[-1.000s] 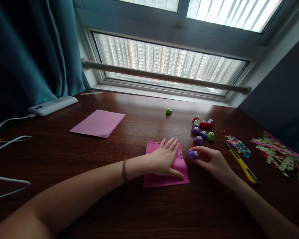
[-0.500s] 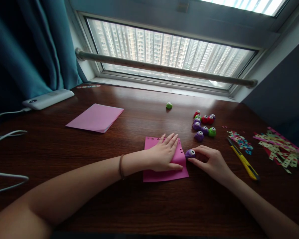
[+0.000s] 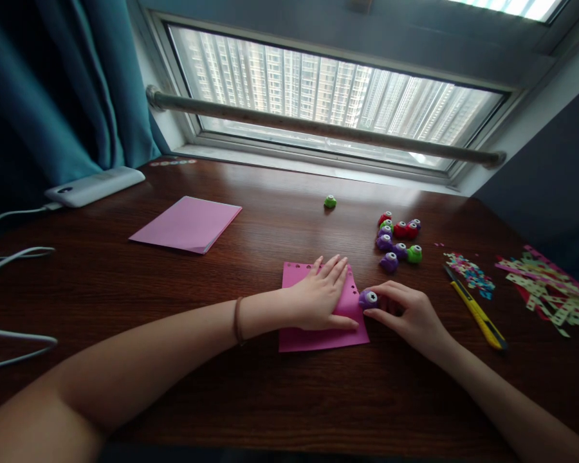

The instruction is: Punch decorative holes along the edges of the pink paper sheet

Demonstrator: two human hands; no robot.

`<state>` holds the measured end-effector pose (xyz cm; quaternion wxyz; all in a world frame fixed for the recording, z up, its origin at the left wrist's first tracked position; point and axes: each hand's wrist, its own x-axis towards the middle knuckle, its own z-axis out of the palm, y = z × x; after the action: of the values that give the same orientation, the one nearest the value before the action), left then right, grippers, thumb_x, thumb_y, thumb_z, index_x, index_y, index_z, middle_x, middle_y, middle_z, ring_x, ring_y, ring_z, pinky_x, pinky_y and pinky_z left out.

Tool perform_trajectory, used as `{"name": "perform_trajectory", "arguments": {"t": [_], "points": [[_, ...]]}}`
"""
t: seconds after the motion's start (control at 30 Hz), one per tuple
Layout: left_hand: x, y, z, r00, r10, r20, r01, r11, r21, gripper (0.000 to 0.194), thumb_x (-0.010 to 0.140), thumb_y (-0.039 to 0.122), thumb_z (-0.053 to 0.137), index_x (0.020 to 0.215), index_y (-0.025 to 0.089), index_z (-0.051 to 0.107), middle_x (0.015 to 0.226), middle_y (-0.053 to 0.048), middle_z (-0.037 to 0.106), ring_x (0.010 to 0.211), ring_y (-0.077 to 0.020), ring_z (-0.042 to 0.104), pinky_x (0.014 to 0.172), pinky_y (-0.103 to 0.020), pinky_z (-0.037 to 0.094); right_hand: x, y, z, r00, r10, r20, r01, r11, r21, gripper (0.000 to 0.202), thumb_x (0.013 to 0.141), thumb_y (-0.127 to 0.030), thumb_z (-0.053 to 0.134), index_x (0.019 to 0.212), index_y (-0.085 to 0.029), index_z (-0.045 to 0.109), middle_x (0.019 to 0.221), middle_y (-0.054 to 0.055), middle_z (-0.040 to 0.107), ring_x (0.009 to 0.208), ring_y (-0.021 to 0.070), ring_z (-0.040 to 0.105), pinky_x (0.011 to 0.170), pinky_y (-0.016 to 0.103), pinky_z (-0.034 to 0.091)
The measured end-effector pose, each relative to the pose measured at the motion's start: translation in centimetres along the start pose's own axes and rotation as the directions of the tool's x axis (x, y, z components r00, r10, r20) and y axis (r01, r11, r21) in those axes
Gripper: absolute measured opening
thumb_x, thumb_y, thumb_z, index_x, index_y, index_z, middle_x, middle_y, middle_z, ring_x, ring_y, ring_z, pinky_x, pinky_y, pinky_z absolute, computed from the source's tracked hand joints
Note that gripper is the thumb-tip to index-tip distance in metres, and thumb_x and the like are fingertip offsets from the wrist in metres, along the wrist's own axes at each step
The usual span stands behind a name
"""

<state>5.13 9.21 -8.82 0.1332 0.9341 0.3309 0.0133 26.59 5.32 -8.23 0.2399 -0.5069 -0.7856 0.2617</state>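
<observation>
A bright pink sheet of paper [image 3: 299, 339] lies on the dark wooden table, with small punched holes along its far edge and the upper part of its right edge. My left hand [image 3: 318, 297] rests flat on it, fingers spread. At the sheet's right edge, my right hand [image 3: 408, 308] grips a purple craft punch [image 3: 368, 299] between thumb and fingers. A star shape shows on the punch's white top. Whether the paper's edge sits inside the punch's slot, I cannot tell.
Several purple, red and green punches [image 3: 399, 247] stand behind my right hand, and one green punch [image 3: 330, 201] stands apart. Rightward lie a yellow utility knife [image 3: 477, 313], tiny paper cutouts [image 3: 470, 271] and paper strips [image 3: 543, 286]. Pink paper [image 3: 188, 224] and a white power bank-like device [image 3: 96, 186] lie left.
The camera view has shifted slightly. Both hands, the pink sheet and the purple punch keep nearly the same positions relative to one another.
</observation>
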Motion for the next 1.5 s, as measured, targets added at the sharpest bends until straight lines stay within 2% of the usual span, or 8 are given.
{"name": "perform_trajectory", "arguments": {"t": [0.17,0.27,0.37,0.77,1.27,1.5], "points": [[-0.11,0.14,-0.03,1.000,-0.011,-0.012,0.011,1.000,0.001,0.108,0.072,0.078,0.035,0.138,-0.001,0.003,0.146,-0.022,0.001,0.134,-0.0311,-0.009,0.109,-0.050,0.002,0.04,-0.17,0.03,0.999,0.012,-0.032,-0.012,1.000,-0.006,0.025,0.072,-0.028,0.068,0.094,-0.020,0.061,0.078,0.001,0.058,0.063,0.0128,0.049,0.057,0.027,0.042],[-0.12,0.15,0.05,1.000,-0.010,-0.020,0.010,1.000,-0.005,0.108,0.072,0.079,0.034,0.138,-0.001,0.004,0.146,-0.023,0.002,0.134,-0.0312,-0.008,0.109,-0.050,0.002,0.01,-0.40,0.03,0.999,-0.038,-0.019,0.038,0.999,0.030,0.023,0.074,-0.024,0.066,0.096,-0.021,0.061,0.087,0.002,0.058,0.068,0.0123,0.052,0.061,0.026,0.045],[-0.09,0.11,0.19,1.000,-0.009,-0.028,0.009,1.000,-0.011,0.108,0.072,0.078,0.035,0.138,-0.001,0.005,0.146,-0.023,0.001,0.134,-0.0313,-0.007,0.108,-0.050,0.002,-0.08,-0.43,0.06,0.997,-0.075,-0.005,0.075,0.995,0.061,0.023,0.078,-0.024,0.061,0.101,-0.022,0.061,0.098,0.003,0.058,0.069,0.0108,0.053,0.063,0.025,0.047],[0.07,-0.11,0.69,0.996,0.022,-0.090,-0.021,1.000,0.012,0.107,0.072,0.079,0.032,0.138,-0.001,0.007,0.146,-0.022,0.003,0.134,-0.0309,-0.008,0.108,-0.048,-0.001,0.00,0.04,0.21,0.991,-0.134,0.030,0.133,0.991,0.032,0.027,0.083,-0.024,0.055,0.109,-0.023,0.059,0.106,0.004,0.058,0.082,0.0126,0.056,0.071,0.024,0.047],[0.01,-0.18,0.80,0.986,0.066,-0.156,-0.060,0.997,0.040,0.107,0.071,0.080,0.030,0.138,-0.002,0.012,0.145,-0.024,0.010,0.135,-0.0327,-0.003,0.108,-0.048,-0.003,0.00,-0.02,0.35,0.991,-0.136,0.017,0.135,0.989,0.060,0.029,0.081,-0.021,0.058,0.110,-0.024,0.059,0.104,0.002,0.057,0.076,0.0089,0.052,0.068,0.021,0.045],[0.01,-0.01,0.50,0.974,0.105,-0.203,-0.086,0.991,0.102,0.105,0.073,0.079,0.026,0.137,-0.003,0.014,0.145,-0.024,0.011,0.134,-0.0327,-0.005,0.107,-0.049,-0.004,0.05,-0.07,0.32,0.991,-0.134,0.011,0.133,0.989,0.065,0.029,0.081,-0.022,0.059,0.110,-0.024,0.058,0.104,0.002,0.057,0.076,0.0085,0.052,0.068,0.021,0.045]]}}
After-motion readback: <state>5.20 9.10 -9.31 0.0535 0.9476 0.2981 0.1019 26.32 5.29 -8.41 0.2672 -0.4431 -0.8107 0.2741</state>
